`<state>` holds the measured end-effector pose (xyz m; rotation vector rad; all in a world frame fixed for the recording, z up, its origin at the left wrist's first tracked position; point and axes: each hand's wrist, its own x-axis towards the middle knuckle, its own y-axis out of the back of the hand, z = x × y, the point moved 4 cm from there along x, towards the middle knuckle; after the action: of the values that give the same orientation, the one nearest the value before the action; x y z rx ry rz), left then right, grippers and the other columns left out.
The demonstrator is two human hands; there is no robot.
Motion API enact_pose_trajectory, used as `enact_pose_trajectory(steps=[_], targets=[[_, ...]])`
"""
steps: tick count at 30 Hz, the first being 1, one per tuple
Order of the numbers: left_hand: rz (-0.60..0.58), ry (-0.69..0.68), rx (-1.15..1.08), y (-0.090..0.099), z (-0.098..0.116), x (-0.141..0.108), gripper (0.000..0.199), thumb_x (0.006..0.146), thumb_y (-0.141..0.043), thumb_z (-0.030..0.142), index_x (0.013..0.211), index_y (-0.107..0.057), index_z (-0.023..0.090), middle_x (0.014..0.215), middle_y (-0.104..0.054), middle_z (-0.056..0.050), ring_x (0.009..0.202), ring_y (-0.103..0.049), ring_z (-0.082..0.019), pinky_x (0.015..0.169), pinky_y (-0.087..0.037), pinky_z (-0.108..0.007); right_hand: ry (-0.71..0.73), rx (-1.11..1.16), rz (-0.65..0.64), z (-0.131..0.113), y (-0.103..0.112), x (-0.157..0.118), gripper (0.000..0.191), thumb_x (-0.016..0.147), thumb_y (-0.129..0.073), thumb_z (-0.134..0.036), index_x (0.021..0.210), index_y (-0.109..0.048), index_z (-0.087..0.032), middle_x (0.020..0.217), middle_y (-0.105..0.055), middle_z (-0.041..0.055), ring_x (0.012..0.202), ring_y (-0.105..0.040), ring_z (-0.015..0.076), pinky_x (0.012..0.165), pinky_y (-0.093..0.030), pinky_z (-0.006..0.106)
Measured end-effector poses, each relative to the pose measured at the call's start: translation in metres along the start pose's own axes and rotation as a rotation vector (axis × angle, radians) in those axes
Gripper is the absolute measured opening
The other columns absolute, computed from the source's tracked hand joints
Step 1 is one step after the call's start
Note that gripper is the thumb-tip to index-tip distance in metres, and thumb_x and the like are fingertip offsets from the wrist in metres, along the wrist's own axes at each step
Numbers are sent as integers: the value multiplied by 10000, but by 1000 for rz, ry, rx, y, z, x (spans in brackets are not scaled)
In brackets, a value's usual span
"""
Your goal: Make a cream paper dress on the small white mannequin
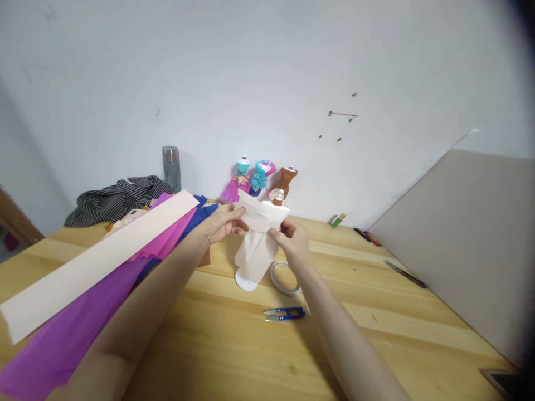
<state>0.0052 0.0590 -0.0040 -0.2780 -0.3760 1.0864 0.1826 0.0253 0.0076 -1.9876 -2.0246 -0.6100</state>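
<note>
Cream paper [259, 216] spans between left grip [223, 224] and right grip [295, 240], each pinching it.

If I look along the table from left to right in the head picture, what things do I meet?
Striped cloth, flask, left hand, pale dress, right hand, green tube, something black and red, pointed tool.
</note>
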Motion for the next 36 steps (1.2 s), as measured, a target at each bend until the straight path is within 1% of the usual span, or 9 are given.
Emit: enact_pose_trajectory(steps=[3,6,10,13,22,26,28,31,36], targets=[[-42,78,27,-2,-2,-1,495,619,-817,477,859,-619,93,687,-659,-59,520,-617,-112,433,-459,-181,9,-6,-3,-1,0,0,189,622,-630,-324,751,-636,-187,683,-626,5,650,-543,176,657,-450,305],[-55,91,44,-4,-2,-2,465,601,-841,430,833,-621,92,623,-633,-34,481,-583,-86,419,-432,-163,16,-20,6,0,1,0,185,619,-635,-319,746,-631,-185,676,-615,1,648,-532,171,658,-448,303],[-51,61,65,-4,1,-3,434,582,-863,261,907,-621,108,704,-646,-20,499,-563,-52,453,-421,-146,5,-14,-3,0,0,0,181,618,-636,-313,744,-630,-183,685,-614,4,647,-529,169,661,-450,308],[-31,15,83,-1,5,-3,435,573,-857,207,927,-623,110,734,-645,-16,513,-550,-43,478,-422,-150,1,-11,-2,0,0,0,177,620,-633,-313,739,-632,-181,709,-632,13,659,-542,175,669,-460,316],[7,-131,207,9,14,-4,352,558,-846,183,841,-650,108,715,-666,-29,605,-601,-107,547,-461,-206,7,-50,-7,-2,0,0,156,618,-613,-310,711,-623,-186,657,-586,-6,624,-505,156,628,-434,290],[24,-151,255,6,14,-2,436,528,-839,136,926,-665,93,762,-686,-44,613,-610,-123,550,-481,-227,13,-60,-23,-4,-2,-1,134,612,-606,-300,683,-607,-187,616,-539,-20,593,-465,138,590,-404,273],[36,-167,260,4,13,0,445,517,-829,119,930,-666,83,733,-683,-37,588,-600,-121,535,-477,-228,15,-63,-21,-3,-3,-2,140,610,-604,-303,687,-609,-187,600,-521,-25,582,-453,135,578,-395,270],[72,-211,234,4,11,2,403,553,-809,144,921,-656,87,651,-652,0,551,-580,-104,530,-468,-219,21,-67,-16,-3,-2,-2,147,607,-602,-307,693,-610,-188,608,-527,-23,590,-457,137,590,-402,274],[70,-226,190,9,8,2,387,574,-822,179,908,-644,102,653,-656,6,546,-587,-96,536,-477,-214,24,-71,-27,-4,-3,-2,135,607,-599,-301,680,-607,-188,614,-527,-20,596,-458,139,596,-403,278]])
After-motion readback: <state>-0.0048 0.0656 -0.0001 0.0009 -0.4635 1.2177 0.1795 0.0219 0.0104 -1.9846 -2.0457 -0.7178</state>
